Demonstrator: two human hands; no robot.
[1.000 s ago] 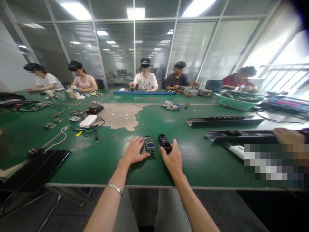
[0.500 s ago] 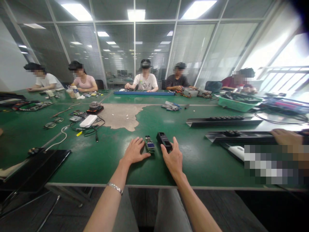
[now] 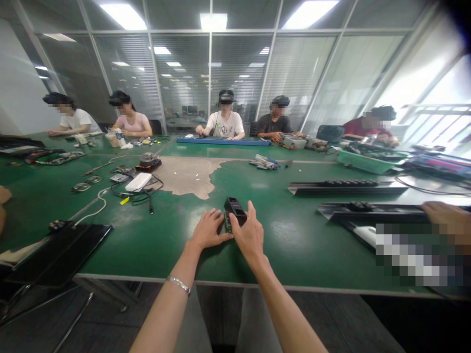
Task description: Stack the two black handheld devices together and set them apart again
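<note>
The right hand point(image 3: 250, 235) grasps a black, oblong plastic housing point(image 3: 236, 208) with rectangular openings, its long axis running away from the wrist, far end slanting leftward. Just left of that thumb, the mostly hidden green circuit board point(image 3: 227, 224) sits beside the left hand point(image 3: 209, 228), fingers spread; whether they grip, I cannot tell.

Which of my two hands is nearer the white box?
Left. The left hand is below and to the right of the white box in view; the right hand is farther right, at the black case.
</note>
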